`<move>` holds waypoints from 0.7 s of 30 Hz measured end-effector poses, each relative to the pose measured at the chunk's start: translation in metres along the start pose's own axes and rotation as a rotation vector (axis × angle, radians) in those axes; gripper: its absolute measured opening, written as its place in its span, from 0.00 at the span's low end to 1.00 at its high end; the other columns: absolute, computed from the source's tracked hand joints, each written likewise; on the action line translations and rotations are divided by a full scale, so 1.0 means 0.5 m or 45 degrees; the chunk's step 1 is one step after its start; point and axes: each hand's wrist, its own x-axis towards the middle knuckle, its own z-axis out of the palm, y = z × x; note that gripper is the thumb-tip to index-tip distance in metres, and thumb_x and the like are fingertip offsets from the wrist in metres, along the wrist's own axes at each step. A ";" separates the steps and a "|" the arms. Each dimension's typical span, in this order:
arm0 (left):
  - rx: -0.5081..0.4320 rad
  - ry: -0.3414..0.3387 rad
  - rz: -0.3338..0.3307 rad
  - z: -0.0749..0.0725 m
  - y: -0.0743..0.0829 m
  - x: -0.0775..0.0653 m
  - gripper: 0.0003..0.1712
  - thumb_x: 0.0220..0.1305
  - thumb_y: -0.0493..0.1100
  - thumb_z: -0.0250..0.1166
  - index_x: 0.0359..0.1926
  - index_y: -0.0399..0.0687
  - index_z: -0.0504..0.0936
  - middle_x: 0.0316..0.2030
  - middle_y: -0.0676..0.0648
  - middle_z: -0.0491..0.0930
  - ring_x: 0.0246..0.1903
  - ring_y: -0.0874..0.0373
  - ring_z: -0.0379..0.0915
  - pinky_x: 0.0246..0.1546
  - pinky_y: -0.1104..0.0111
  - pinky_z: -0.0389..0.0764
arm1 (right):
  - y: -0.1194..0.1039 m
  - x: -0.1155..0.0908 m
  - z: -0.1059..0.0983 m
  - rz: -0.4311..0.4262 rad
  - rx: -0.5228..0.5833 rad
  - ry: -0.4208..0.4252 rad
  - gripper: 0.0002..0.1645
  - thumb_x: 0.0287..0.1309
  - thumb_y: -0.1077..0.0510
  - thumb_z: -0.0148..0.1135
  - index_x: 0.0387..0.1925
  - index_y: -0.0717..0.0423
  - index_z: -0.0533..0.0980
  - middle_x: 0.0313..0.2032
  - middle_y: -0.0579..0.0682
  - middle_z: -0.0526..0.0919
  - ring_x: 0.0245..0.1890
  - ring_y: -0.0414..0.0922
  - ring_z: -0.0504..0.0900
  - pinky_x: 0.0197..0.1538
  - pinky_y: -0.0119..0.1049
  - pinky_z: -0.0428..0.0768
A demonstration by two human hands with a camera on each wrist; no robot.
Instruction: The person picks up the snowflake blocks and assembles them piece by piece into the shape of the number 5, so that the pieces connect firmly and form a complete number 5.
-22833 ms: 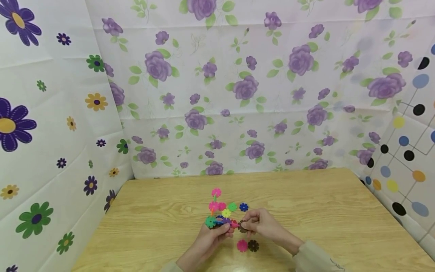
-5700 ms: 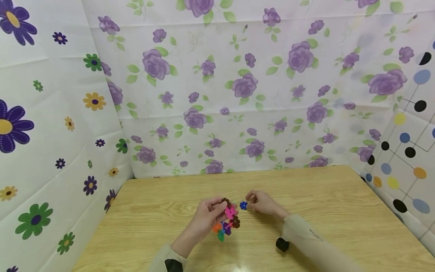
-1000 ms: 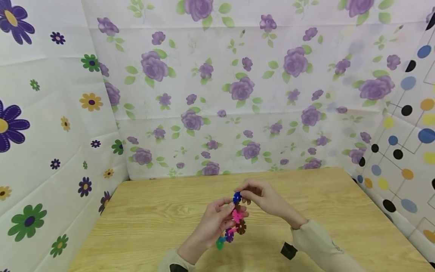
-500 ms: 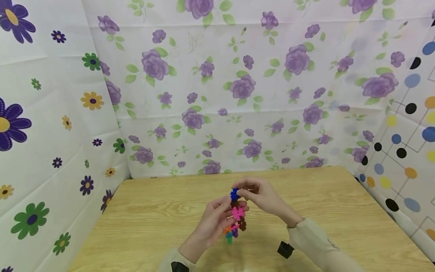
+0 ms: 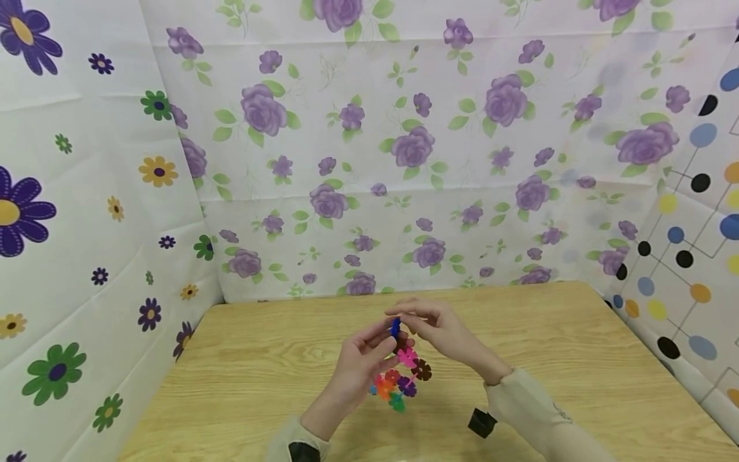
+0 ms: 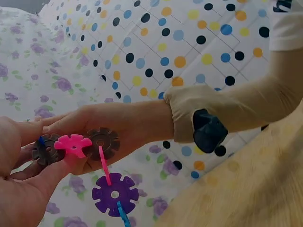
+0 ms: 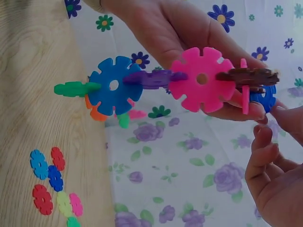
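Note:
My left hand (image 5: pixel 356 367) holds a chain of slotted plastic snowflake discs, its thumb and fingers pinching a brown disc (image 6: pixel 48 149) near the upper end. At that end is a dark blue disc (image 5: pixel 395 328), seen edge-on in the head view. Fingertips of my right hand (image 5: pixel 447 330) pinch its upper edge. From the brown disc the chain hangs down through a pink disc (image 5: pixel 407 357), another brown disc (image 5: pixel 422 369) and a purple disc (image 5: pixel 407 386). Lower still are a green disc (image 5: pixel 397 402) and an orange disc (image 5: pixel 385 387). Fingers partly cover the joint at the blue disc.
In the right wrist view, several loose discs lie on the wooden table (image 7: pixel 38 104), among them a red disc (image 7: pixel 42 199) and a yellow disc (image 7: pixel 64 204). A black block-like piece (image 5: pixel 482 422) sits at the right cuff. Flowered cloth (image 5: pixel 346 160) hangs behind the table.
The blue disc, on the table several seconds ago, is now up at the chain. Within the last second it turned from face-on to edge-on, and the chain's lower part swung right and spread.

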 end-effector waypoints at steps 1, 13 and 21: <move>0.051 0.005 0.017 -0.001 0.002 -0.001 0.26 0.71 0.41 0.58 0.66 0.37 0.68 0.46 0.54 0.83 0.49 0.61 0.81 0.50 0.67 0.82 | 0.001 -0.001 -0.002 0.016 -0.010 -0.005 0.17 0.72 0.59 0.48 0.56 0.53 0.77 0.56 0.58 0.76 0.27 0.44 0.72 0.28 0.34 0.75; 0.512 0.094 0.236 -0.014 0.023 -0.005 0.22 0.65 0.38 0.63 0.58 0.38 0.73 0.49 0.37 0.79 0.48 0.62 0.79 0.50 0.70 0.81 | 0.072 -0.021 -0.026 0.215 -0.075 -0.042 0.16 0.74 0.55 0.46 0.50 0.55 0.79 0.30 0.59 0.75 0.25 0.52 0.69 0.27 0.34 0.72; 0.480 0.216 0.213 -0.024 0.012 -0.007 0.22 0.64 0.37 0.65 0.57 0.35 0.74 0.50 0.31 0.77 0.46 0.63 0.79 0.49 0.73 0.81 | 0.098 -0.030 0.004 0.401 0.142 -0.185 0.27 0.75 0.42 0.38 0.57 0.52 0.75 0.51 0.56 0.80 0.36 0.46 0.79 0.36 0.36 0.80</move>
